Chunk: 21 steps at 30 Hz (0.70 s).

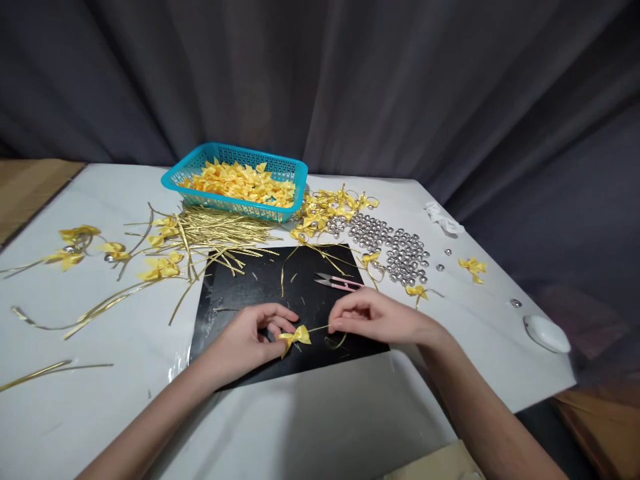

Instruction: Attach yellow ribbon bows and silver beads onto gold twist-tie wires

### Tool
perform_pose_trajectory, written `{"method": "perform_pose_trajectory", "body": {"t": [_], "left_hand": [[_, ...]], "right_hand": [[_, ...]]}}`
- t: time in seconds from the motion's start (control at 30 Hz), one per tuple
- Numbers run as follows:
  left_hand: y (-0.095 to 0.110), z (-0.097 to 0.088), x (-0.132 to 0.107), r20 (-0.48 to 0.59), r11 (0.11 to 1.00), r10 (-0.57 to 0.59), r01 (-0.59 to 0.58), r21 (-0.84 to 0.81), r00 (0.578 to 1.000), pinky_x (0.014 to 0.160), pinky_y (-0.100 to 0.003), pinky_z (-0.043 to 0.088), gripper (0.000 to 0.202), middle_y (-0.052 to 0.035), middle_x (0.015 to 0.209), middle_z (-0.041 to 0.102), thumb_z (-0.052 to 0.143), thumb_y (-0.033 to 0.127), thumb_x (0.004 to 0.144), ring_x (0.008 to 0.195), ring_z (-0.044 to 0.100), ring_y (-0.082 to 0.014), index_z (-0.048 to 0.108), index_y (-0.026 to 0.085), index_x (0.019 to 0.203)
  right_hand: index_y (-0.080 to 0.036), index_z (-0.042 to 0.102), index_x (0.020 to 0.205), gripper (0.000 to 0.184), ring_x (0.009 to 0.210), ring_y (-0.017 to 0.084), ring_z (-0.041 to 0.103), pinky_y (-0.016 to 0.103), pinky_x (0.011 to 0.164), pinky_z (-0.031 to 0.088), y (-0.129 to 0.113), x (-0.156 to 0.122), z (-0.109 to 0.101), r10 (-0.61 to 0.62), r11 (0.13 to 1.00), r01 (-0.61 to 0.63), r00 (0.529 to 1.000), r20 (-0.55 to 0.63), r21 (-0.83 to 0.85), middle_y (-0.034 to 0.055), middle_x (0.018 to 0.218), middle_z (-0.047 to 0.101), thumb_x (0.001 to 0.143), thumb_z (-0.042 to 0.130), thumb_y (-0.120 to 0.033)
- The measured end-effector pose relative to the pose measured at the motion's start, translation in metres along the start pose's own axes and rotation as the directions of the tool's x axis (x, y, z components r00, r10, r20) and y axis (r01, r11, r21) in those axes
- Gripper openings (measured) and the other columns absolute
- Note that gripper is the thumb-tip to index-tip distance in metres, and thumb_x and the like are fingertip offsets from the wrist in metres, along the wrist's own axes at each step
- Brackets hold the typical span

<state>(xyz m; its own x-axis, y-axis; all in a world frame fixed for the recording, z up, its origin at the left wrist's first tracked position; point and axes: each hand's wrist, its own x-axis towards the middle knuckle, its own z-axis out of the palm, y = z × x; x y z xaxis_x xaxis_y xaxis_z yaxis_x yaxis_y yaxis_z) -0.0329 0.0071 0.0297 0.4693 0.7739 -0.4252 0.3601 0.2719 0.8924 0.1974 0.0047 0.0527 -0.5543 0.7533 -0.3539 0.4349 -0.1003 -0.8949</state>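
My left hand [260, 337] is closed on a yellow ribbon bow [299, 337], pinched at its left side just over the black mat [240, 360]. From the bow a thin gold cord [319, 328] runs right to my right hand [373, 317], whose thumb and forefinger pinch it. A loose curl of cord hangs below those fingers. Pink-handled thread snips [340, 281] lie on the mat beyond my right hand, blades pointing left. Short gold scraps are scattered on the mat.
A turquoise basket [167, 175] of yellow bows stands at the back. Before it lies a pile of gold cords [225, 230]. Silver beads [400, 250] and corded bows [325, 207] spread to the right. A white computer mouse [547, 333] and crumpled white paper [444, 219] sit near the right edge.
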Motion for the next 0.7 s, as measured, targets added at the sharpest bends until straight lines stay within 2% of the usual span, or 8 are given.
{"method": "perform_pose_trajectory", "body": {"t": [0.17, 0.27, 0.33, 0.43, 0.5, 0.6, 0.67, 0.7], "left_hand": [[-0.001, -0.010, 0.001, -0.036, 0.998, 0.023, -0.021, 0.053, 0.999, 0.060, -0.023, 0.045, 0.025, -0.0048, 0.086, 0.065, 0.063, 0.015, 0.058, 0.063, 0.054, -0.0111, 0.065, 0.014, 0.083], [-0.001, -0.013, 0.001, -0.011, 0.999, 0.007, -0.007, 0.054, 1.000, 0.062, -0.023, 0.045, 0.025, -0.0034, 0.080, 0.063, 0.063, 0.016, 0.058, 0.063, 0.054, -0.0107, 0.064, 0.013, 0.083], [-0.002, -0.015, 0.000, 0.016, 0.996, 0.009, -0.011, 0.092, 1.000, 0.062, -0.023, 0.044, 0.025, -0.0024, 0.077, 0.063, 0.061, 0.016, 0.060, 0.062, 0.053, -0.0108, 0.063, 0.013, 0.085], [-0.005, -0.014, -0.001, -0.029, 0.970, 0.076, -0.067, 0.235, 0.997, 0.056, -0.022, 0.041, 0.025, -0.0023, 0.079, 0.065, 0.057, 0.018, 0.066, 0.061, 0.053, -0.0113, 0.063, 0.015, 0.090], [-0.007, -0.011, -0.001, -0.060, 0.927, 0.157, -0.126, 0.354, 0.986, 0.052, -0.022, 0.038, 0.027, -0.0014, 0.076, 0.066, 0.053, 0.017, 0.070, 0.058, 0.053, -0.0120, 0.061, 0.017, 0.096], [-0.009, -0.006, -0.002, -0.051, 0.885, 0.225, -0.182, 0.429, 0.973, 0.050, -0.022, 0.038, 0.022, -0.0011, 0.074, 0.066, 0.048, 0.018, 0.077, 0.055, 0.053, -0.0128, 0.061, 0.019, 0.095], [-0.012, -0.002, -0.001, -0.055, 0.833, 0.288, -0.222, 0.507, 0.956, 0.053, -0.024, 0.042, 0.022, -0.0020, 0.074, 0.066, 0.043, 0.020, 0.082, 0.058, 0.056, -0.0147, 0.060, 0.019, 0.096], [-0.013, 0.000, 0.000, -0.057, 0.789, 0.350, -0.262, 0.556, 0.935, 0.063, -0.026, 0.045, 0.023, -0.0037, 0.083, 0.066, 0.041, 0.018, 0.083, 0.067, 0.059, -0.0161, 0.060, 0.019, 0.096]], "right_hand": [[-0.011, 0.067, 0.082, 0.033, 0.054, 0.007, 0.043, 0.020, 0.049, 0.030, -0.002, -0.024, -0.046, -0.037, 0.980, -0.002, 0.980, -0.196, -0.198, 0.0035, 0.066, 0.059, 0.082, 0.055, -0.042], [-0.012, 0.068, 0.082, 0.035, 0.049, 0.006, 0.036, 0.020, 0.045, 0.025, -0.004, -0.029, -0.066, 0.039, 0.949, -0.090, 0.985, -0.171, -0.304, -0.0006, 0.056, 0.049, 0.082, 0.053, -0.044], [-0.012, 0.068, 0.084, 0.036, 0.050, 0.006, 0.040, 0.019, 0.047, 0.027, -0.004, -0.025, -0.076, 0.094, 0.914, -0.131, 0.989, -0.112, -0.385, 0.0000, 0.057, 0.051, 0.084, 0.050, -0.043], [-0.011, 0.067, 0.086, 0.034, 0.056, 0.008, 0.049, 0.019, 0.052, 0.034, -0.002, -0.008, -0.086, 0.106, 0.834, -0.113, 0.993, -0.044, -0.540, 0.0030, 0.064, 0.059, 0.087, 0.046, -0.038], [-0.010, 0.066, 0.084, 0.029, 0.059, 0.009, 0.052, 0.019, 0.055, 0.035, 0.000, 0.009, -0.090, 0.065, 0.801, -0.081, 0.997, -0.048, -0.593, 0.0044, 0.069, 0.063, 0.086, 0.048, -0.032], [-0.012, 0.067, 0.083, 0.020, 0.064, 0.010, 0.055, 0.020, 0.059, 0.036, -0.002, 0.038, -0.095, -0.024, 0.762, -0.023, 0.998, -0.065, -0.647, 0.0047, 0.074, 0.065, 0.083, 0.052, -0.025], [-0.012, 0.068, 0.079, 0.014, 0.065, 0.011, 0.056, 0.021, 0.060, 0.036, -0.008, 0.057, -0.095, -0.077, 0.720, 0.010, 0.995, -0.066, -0.694, 0.0046, 0.075, 0.066, 0.079, 0.056, -0.020], [-0.012, 0.068, 0.079, 0.011, 0.066, 0.012, 0.056, 0.021, 0.060, 0.036, -0.012, 0.066, -0.093, -0.102, 0.698, 0.020, 0.992, -0.072, -0.716, 0.0048, 0.076, 0.066, 0.077, 0.059, -0.017]]}}
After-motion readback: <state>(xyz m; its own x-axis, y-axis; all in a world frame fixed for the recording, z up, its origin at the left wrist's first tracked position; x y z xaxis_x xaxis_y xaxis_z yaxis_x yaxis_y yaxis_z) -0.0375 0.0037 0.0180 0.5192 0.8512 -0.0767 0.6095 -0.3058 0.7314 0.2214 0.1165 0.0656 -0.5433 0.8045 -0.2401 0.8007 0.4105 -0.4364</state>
